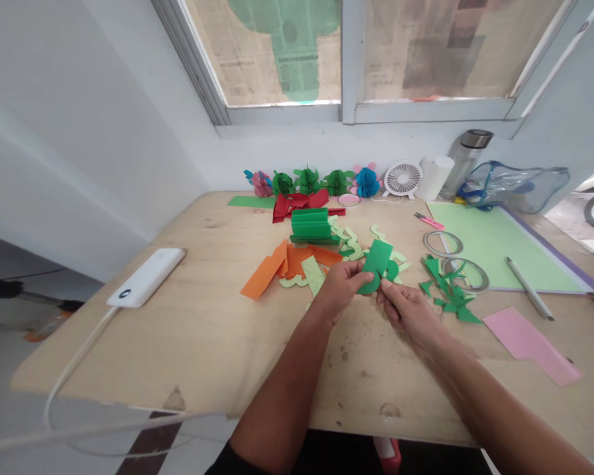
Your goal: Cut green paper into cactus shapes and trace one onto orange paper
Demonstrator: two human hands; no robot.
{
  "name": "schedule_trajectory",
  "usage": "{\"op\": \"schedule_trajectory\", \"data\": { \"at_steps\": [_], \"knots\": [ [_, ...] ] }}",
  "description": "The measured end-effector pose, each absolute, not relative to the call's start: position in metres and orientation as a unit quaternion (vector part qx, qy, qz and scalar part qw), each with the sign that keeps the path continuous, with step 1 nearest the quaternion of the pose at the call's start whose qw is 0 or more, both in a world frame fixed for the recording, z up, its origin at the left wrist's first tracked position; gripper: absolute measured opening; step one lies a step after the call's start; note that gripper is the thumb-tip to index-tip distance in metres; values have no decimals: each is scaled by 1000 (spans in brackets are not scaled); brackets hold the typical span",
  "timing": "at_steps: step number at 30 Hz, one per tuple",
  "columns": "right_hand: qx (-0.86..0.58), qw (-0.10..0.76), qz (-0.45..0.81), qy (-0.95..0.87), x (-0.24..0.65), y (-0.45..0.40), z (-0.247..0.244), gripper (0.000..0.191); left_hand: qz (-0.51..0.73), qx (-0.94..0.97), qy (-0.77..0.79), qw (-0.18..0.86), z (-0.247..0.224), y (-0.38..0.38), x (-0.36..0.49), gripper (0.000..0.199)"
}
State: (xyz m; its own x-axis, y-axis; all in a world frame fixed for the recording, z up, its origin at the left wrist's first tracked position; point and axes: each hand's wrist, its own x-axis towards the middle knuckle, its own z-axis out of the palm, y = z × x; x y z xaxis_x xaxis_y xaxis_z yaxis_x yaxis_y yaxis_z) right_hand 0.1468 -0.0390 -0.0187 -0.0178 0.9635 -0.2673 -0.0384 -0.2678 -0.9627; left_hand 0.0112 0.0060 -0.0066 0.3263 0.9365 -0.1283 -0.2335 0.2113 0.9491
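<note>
- We had a piece of green paper (377, 257) in front of us, raised over the middle of the wooden table (178, 343).
- Our left hand (339, 288) was closed around the paper's left side, thumb on top and fingers curled underneath.
- Our right hand (408, 309) was nearly closed, thumb and forefinger pinching the near right edge, by a curled part.
- At the far right lay a see-through pouch with blue edging (539, 186); we saw some blue inside but could not tell what it was.
- Left of the pouch stood a clear bottle (461, 168) with a metallic lid; we could not tell whether it held anything.
- Beside the bottle were a white cylinder (436, 177) and a small white fan (403, 178).
- Beyond our hands sat pleated green paper (311, 223), with orange paper (262, 272) on its near left side and red paper (301, 201) farther away.
- To our right lay green scraps (450, 287), touching a ring of tape (475, 276).
</note>
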Motion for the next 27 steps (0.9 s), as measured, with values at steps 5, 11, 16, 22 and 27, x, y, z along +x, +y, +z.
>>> {"op": "schedule_trajectory", "data": {
  "at_steps": [5, 11, 16, 22, 27],
  "knots": [
    [-548, 436, 580, -416, 146, -40, -18, 46, 435, 442, 388, 682, -5, 5, 12, 20],
    [-535, 439, 592, -412, 148, -39, -20, 45, 434, 442, 384, 685, -5, 5, 11, 19],
    [-524, 431, 605, -416, 151, -38, -23, 45, 424, 452, 376, 689, -3, 5, 8, 16],
    [-500, 434, 627, -410, 152, -39, -22, 47, 412, 448, 371, 701, -3, 6, 6, 16],
    [-494, 436, 640, -395, 151, -40, -19, 47, 414, 449, 371, 699, -3, 6, 6, 16]
  ]
}}
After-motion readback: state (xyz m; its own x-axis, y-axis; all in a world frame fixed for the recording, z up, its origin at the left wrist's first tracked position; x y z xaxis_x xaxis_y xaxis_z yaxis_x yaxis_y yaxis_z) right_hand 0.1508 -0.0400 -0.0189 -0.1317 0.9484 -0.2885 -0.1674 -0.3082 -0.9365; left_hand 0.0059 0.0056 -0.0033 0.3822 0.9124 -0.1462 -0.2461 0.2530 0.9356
